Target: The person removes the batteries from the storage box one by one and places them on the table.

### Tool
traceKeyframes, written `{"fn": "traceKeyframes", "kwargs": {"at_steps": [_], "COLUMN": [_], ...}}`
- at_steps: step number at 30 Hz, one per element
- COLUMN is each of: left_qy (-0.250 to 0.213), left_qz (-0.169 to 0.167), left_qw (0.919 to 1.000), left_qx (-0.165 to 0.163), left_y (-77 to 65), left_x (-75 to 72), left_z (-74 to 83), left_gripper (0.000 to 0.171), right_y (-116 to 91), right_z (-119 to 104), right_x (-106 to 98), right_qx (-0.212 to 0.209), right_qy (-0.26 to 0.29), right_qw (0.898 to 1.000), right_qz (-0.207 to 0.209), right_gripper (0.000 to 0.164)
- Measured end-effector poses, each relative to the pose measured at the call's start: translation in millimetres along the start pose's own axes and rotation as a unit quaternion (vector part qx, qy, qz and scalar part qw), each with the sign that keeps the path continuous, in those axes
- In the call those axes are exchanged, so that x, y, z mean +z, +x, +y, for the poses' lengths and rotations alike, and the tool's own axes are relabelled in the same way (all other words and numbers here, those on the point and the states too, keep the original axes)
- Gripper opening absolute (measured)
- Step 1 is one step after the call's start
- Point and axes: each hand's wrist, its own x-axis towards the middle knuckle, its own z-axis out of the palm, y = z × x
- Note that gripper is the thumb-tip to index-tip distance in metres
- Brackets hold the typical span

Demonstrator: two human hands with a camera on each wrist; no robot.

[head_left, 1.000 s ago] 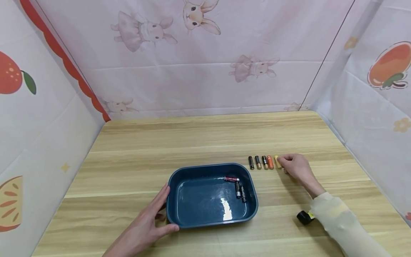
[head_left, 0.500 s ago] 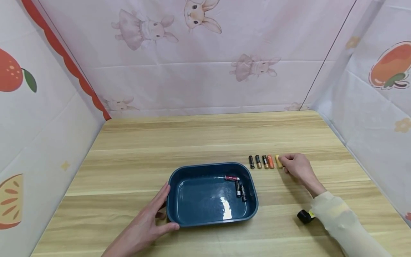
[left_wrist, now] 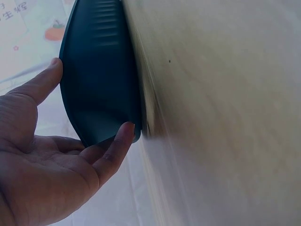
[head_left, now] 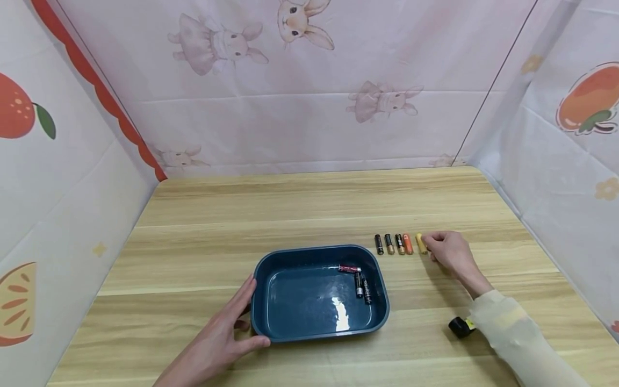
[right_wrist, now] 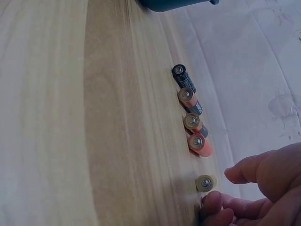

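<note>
Tray [head_left: 302, 298] holds 3 batteries [head_left: 358, 284], head view only.

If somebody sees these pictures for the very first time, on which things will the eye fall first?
Probably on the dark blue tray in the near half of the table, with a red battery and two dark batteries lying toward its right end. Next comes the row of five batteries by its far right corner, with the right grip at the yellow battery. Then the rabbits printed on the pale pink backdrop.
</note>
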Motion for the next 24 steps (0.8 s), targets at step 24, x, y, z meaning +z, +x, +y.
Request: {"fn": "traceKeyframes", "kwargs": {"at_steps": [24], "left_qy": [-0.002], "left_qz": [0.003], "left_qw": [1.0], "left_qx": [0.007], "left_y": [-0.6], "left_x": [0.4], "left_z": [-1.4], "left_gripper": [0.11], "right_y": [-22], "right_z": [-37], "right_x": [-16], "right_qx": [-0.053], "right_qy": [0.02], "right_qw": [0.998], "right_qz": [0.001], "right_gripper": [0.052]}}
